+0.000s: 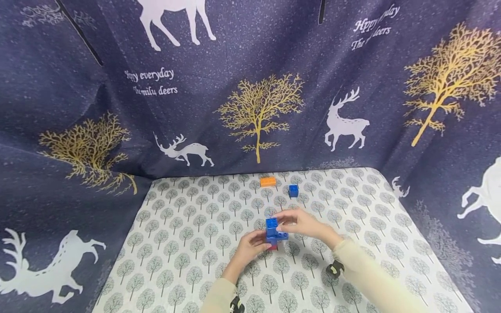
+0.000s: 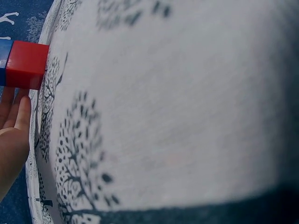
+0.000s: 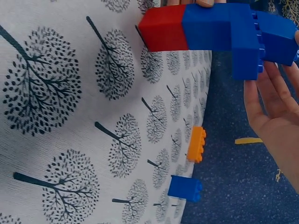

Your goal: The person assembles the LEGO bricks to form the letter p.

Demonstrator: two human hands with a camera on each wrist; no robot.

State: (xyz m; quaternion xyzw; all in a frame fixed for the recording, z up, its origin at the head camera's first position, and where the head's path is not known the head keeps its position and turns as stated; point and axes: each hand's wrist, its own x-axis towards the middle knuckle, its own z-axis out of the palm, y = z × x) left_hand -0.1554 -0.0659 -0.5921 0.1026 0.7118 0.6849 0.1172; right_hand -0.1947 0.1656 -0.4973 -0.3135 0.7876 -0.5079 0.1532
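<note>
A small tower of toy bricks stands on the cloth between the two hands. Its base is a red brick (image 3: 163, 29), with a blue brick (image 3: 207, 27) above it. Over that sits a longer blue brick (image 3: 245, 42) that juts out to the right, studs up. The topmost blue brick (image 1: 272, 223) looks slightly tilted in the right wrist view; whether it is fully seated, I cannot tell. My right hand (image 1: 301, 224) pinches this top brick. My left hand (image 1: 250, 248) holds the lower bricks from the left, its fingers partly hidden behind them.
Farther back on the tree-patterned cloth (image 1: 188, 243) lie an orange brick (image 1: 268, 181) and a separate blue brick (image 1: 293, 191). A dark blue curtain (image 1: 235, 56) printed with deer and trees hangs behind the table and along both sides.
</note>
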